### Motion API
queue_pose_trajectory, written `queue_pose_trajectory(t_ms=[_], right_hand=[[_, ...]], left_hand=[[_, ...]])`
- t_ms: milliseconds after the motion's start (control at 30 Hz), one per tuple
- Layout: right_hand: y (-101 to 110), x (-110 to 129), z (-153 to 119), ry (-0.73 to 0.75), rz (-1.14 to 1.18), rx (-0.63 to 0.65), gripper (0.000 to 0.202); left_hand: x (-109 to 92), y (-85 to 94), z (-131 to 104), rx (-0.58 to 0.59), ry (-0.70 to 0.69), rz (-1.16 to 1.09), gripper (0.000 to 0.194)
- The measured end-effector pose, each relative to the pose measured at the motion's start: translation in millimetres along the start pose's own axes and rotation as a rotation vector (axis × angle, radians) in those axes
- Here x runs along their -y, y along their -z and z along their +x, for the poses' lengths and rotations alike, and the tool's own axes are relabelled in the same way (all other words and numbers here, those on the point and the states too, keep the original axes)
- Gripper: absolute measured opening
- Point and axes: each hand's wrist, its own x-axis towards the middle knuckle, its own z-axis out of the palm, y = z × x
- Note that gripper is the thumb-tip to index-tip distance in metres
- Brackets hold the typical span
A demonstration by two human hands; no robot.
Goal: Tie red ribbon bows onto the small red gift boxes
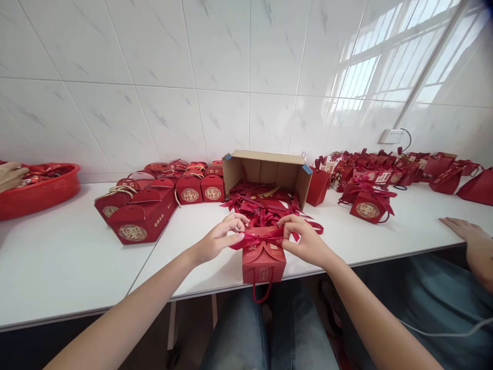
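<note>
A red gift box (264, 262) with petal-shaped top flaps stands at the table's front edge, its cord handle hanging down over the edge. Across its top runs a dark pink ribbon (263, 238), gathered in the middle. My left hand (225, 236) pinches the ribbon at the left, thumb and forefinger closed on it. At the right, the fingers of my right hand (300, 239) are closed on the ribbon's other side. Just behind the box, a heap of loose ribbons (262, 205) spills out of a cardboard box (268, 156) lying on its side.
Several red gift boxes (144, 213) stand at the left, near a red basin (57, 187) with a hand over it. More ribboned boxes (367, 205) and bags fill the right. Another person's hand (468, 228) rests on the white table (185, 236) at the right.
</note>
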Motion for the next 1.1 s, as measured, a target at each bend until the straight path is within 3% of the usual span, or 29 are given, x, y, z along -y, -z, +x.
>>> queue_pose_trajectory(t_ms=[100,200,333,500,700,867,933,1033,1100], right_hand=[[0,-2,-1,0.018,-0.025,0.013,0.015],[1,-3,-3,0.038,-0.074,0.010,0.017],[2,0,-7,0.035,-0.088,-0.002,0.019],[-2,4,-10,-0.036,-0.035,-0.013,0.018],[-3,5,-13,-0.052,-0.034,-0.026,0.019],[5,-10,-21,-0.013,0.156,0.018,0.010],[3,-20,-26,0.014,0.270,0.095,0.038],[-10,-32,-33,0.033,0.304,0.161,0.099],[-22,-34,-35,0.018,0.274,0.151,0.110]], left_hand=[[5,-2.6,8,0.016,0.029,-0.063,0.028],[12,-1.5,12,-0.067,-0.057,0.286,0.034],[23,2.9,10,-0.223,-0.251,0.831,0.027],[40,3.7,4,-0.319,-0.332,1.087,0.022],[42,-2.1,0,-0.321,-0.202,0.915,0.023],[50,-3.2,-6,-0.233,-0.085,0.235,0.031],[63,-2.4,-9,-0.279,-0.034,0.093,0.037],[87,-2.2,-11,-0.282,0.076,0.212,0.046],[100,-3.5,-12,-0.236,0.121,0.352,0.050]])
